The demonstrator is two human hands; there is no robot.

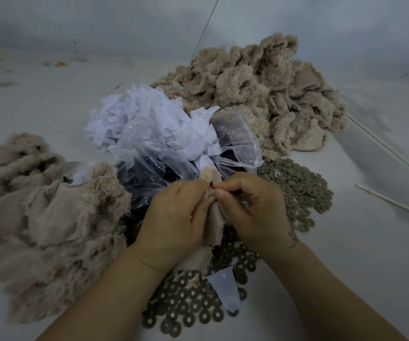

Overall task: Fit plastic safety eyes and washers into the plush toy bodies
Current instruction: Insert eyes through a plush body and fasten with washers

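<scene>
- We note a pale, off-white counter (51, 99) filling most of the view; its surface is matte and faintly mottled.
- Far left part of the counter carries scattered fluff and small specks; one small yellowish scrap (60, 63) lies near the back edge.
- Behind the counter we see a plain grey-white wall (100, 20), no windows or fixtures in view.
- A thin cord (206, 25) runs diagonally up across the wall.
- A thin pale stick (392, 205) lies on the counter at right; a second thin pale line (383, 143) runs diagonally above it.
- Light is dim, cool and diffuse; shadows are soft, source not in view.
</scene>
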